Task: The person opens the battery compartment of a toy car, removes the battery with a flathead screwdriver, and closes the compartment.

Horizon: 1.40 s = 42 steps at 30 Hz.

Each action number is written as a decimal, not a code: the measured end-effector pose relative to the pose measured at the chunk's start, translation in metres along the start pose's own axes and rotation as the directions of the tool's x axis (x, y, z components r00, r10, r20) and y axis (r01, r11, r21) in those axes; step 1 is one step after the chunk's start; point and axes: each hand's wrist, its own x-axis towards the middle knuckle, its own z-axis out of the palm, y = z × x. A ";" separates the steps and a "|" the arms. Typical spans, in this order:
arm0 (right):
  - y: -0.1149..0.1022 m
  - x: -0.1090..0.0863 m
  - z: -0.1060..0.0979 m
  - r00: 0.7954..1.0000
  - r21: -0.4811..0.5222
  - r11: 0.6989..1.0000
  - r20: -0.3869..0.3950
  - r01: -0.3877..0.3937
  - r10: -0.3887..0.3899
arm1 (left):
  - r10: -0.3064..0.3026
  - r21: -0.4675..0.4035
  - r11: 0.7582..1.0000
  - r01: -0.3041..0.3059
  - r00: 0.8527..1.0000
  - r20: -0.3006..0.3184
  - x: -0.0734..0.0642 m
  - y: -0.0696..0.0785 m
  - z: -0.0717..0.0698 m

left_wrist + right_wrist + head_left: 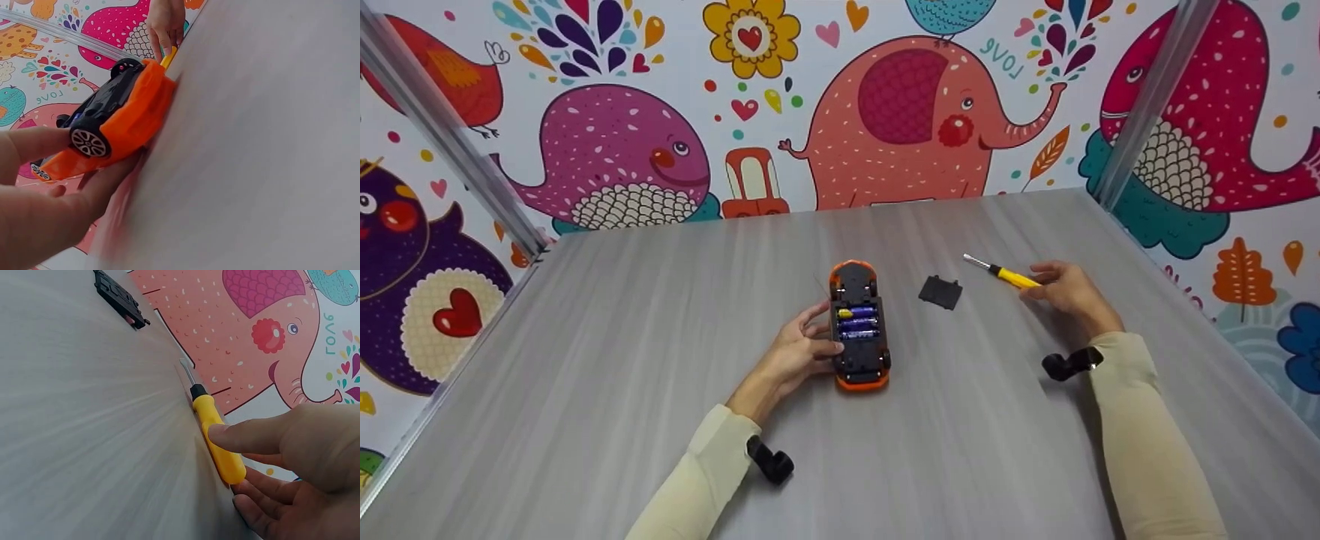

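Observation:
An orange toy car (861, 367) lies upside down on the table, its black underside facing up. Its battery compartment is uncovered and holds purple batteries (858, 324), with a small yellow patch at the upper left one. My left hand (795, 351) grips the car from its left side, the thumb by a wheel (90, 140) and the other fingers along the body below. To the right, my right hand (1069, 291) pinches the yellow handle of a screwdriver (216, 439) between thumb and fingers. The screwdriver is low at the tabletop, its metal tip pointing away to the left.
A black battery cover (941, 292) lies flat on the grey table (660, 337) between the car and the screwdriver. Printed wall panels (772, 112) and metal posts (1147, 112) border the table at the back and sides. A black camera sits on each wrist.

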 end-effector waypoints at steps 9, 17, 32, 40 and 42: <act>-0.002 0.000 0.003 0.999 -0.009 1.000 -0.039 -0.022 0.021 | -0.003 0.017 1.000 0.003 1.000 0.017 0.000 0.000 0.000; 0.001 -0.002 0.005 0.997 -0.017 0.999 -0.071 -0.040 0.038 | 0.002 -0.006 1.000 -0.002 0.999 0.036 -0.001 0.000 0.000; -0.003 -0.004 -0.001 0.986 0.127 0.992 -0.162 -0.008 0.028 | -0.023 0.006 1.000 0.023 0.999 0.034 -0.002 -0.001 0.000; -0.012 -0.005 0.001 0.969 0.284 0.956 -0.249 0.070 0.003 | -0.038 0.030 0.999 0.037 0.998 0.057 -0.002 0.000 0.001; -0.015 -0.007 0.001 0.961 0.308 0.945 -0.276 0.111 -0.023 | -0.042 0.031 0.999 0.040 0.997 0.064 -0.001 0.000 0.001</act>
